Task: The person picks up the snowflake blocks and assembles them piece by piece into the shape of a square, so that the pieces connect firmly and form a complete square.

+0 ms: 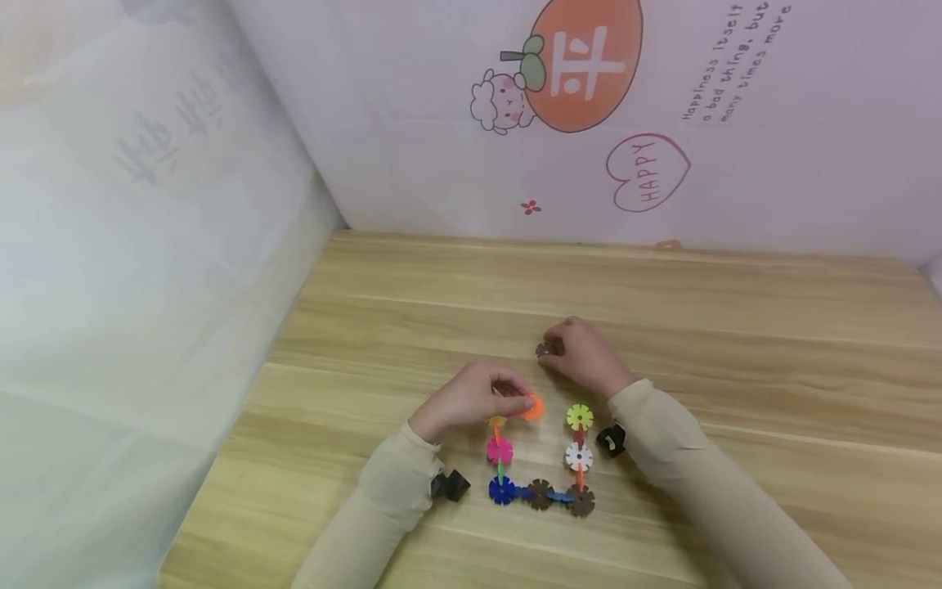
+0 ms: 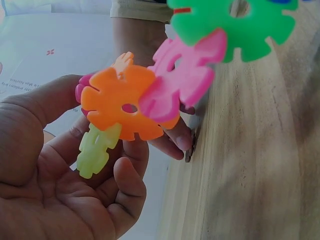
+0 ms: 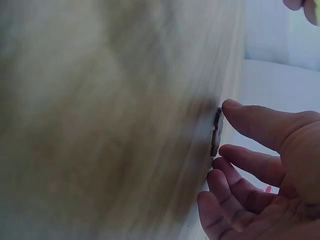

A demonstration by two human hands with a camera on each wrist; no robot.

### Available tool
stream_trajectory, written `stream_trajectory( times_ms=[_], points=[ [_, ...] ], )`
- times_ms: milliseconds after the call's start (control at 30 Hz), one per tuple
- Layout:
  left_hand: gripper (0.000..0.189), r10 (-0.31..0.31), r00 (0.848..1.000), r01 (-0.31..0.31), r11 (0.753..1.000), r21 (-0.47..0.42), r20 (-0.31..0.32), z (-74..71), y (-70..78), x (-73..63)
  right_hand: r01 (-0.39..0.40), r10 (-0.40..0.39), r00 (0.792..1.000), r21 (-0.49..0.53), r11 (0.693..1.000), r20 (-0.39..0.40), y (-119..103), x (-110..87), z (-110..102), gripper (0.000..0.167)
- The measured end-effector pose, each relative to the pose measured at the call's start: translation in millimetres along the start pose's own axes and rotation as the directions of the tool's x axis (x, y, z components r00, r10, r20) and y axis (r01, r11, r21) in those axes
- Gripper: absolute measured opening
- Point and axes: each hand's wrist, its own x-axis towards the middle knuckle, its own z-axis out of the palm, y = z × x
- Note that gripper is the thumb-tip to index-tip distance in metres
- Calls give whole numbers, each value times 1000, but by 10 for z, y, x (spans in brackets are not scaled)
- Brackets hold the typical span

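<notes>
My left hand [image 1: 474,398] pinches an orange snowflake disc [image 1: 534,407] at the far left end of a U-shaped chain. In the left wrist view, a pale yellow disc [image 2: 95,150], another orange disc [image 2: 117,100], a pink disc [image 2: 182,77] and a green disc [image 2: 240,25] interlock in front of the palm. The discs hide how the fingertips lie. Beyond the chain, my right hand [image 1: 585,356] has thumb and fingertips at the edges of a loose brown snowflake disc [image 1: 545,349], which lies flat on the tabletop.
The chain's right arm has a white disc [image 1: 579,456] and ends in a yellow-green disc [image 1: 580,417]. Blue [image 1: 502,491] and brown discs [image 1: 540,494] form its near side. A white printed sheet [image 1: 412,164] stands behind the wooden table [image 1: 441,286]; another hangs at left.
</notes>
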Motion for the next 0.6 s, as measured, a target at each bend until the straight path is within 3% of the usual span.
stream_trajectory(
  times_ms=[333, 600],
  points=[
    [12, -23, 1000, 23, 1000, -21, 2, 3, 30, -16, 14, -14, 1000, -7, 1000, -8, 19, -24, 33, 32],
    [12, -7, 1000, 7, 999, -45, -3, -5, 38, -28, 20, -22, 1000, 201, 979, 10, 80, -144, 27, 19]
  ],
)
